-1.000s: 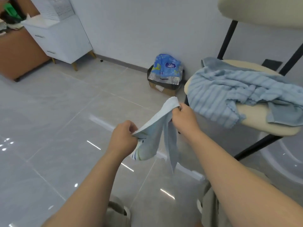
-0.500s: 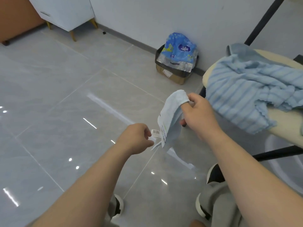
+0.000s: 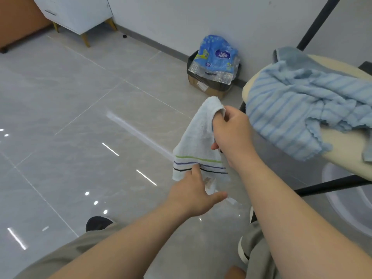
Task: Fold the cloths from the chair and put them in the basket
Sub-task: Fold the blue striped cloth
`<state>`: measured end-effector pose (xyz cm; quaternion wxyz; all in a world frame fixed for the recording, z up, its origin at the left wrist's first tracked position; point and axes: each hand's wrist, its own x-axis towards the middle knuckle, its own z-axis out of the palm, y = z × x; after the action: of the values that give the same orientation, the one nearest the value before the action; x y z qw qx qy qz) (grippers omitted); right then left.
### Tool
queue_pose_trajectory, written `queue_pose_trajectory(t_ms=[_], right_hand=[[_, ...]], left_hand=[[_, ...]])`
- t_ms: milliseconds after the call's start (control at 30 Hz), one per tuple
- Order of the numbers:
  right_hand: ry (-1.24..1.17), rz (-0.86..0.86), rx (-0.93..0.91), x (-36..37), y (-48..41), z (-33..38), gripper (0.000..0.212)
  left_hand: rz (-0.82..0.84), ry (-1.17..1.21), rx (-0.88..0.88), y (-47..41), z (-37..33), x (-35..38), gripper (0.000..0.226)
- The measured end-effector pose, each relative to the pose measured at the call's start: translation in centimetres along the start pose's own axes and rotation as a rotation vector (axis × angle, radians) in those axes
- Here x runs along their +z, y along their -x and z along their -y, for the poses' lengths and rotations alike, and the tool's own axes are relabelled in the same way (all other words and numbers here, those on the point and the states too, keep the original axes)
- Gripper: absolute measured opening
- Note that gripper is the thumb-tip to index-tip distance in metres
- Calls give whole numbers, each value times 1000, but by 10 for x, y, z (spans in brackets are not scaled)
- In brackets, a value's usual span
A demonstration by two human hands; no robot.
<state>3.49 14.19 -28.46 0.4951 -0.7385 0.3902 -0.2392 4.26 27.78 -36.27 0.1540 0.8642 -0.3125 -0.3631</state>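
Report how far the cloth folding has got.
Done: nothing visibly; no folded cloth or basket shows clearly. In hand: the right hand grips the top of a small pale blue towel with green, blue and black stripes, hanging unfolded, while the left hand touches its lower edge. Left: a light blue striped towel and a grey-blue cloth lie crumpled on the cream chair seat.

A hand towel (image 3: 198, 141) is hanging in front of the person, the right hand (image 3: 231, 135) gripping its top corner and the left hand (image 3: 193, 194) touching its lower edge. To the right, a larger towel (image 3: 291, 109) is lying heaped on the chair (image 3: 346, 152). Behind, a box (image 3: 209, 89) holding a wrapped pack (image 3: 215, 55) is standing against the wall, with a cabinet (image 3: 80, 13) far left.
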Motion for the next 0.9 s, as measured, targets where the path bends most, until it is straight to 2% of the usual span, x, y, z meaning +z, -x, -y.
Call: queue_pose_trajectory(t_ms=[67,200,367,467,567,633,700,800,900], right_hand=[[85,-23,-78,0,-1,-2,39],[210,-36,-169,-3,3,-3,36],[255,-53,-225,-3,5,-3,31],[314,-59,-221,-4,6,-3,49],[237,1,-122,-6,6,1,64],[134,54,7,-8,4,2,69],[16,77,127,-9,1,2,68],[-123,103,211,-9,-2,-3,56],[-173,177,222,-12,-4,-6,37]], left_hand=[[12,46,-38,-2,0,3,98],[145,202,-113,-8,1,2,107],[153,330,-60,-11,5,3,111],[123,369,-50,-14,7,2,125],[110,377,-35,-18,10,3,130],[61,372,-16,-20,11,3,117],[-19,312,-16,-22,11,1,92],[-156,219,-17,-28,13,-10,28],[-218,163,-28,-34,22,-26,25]])
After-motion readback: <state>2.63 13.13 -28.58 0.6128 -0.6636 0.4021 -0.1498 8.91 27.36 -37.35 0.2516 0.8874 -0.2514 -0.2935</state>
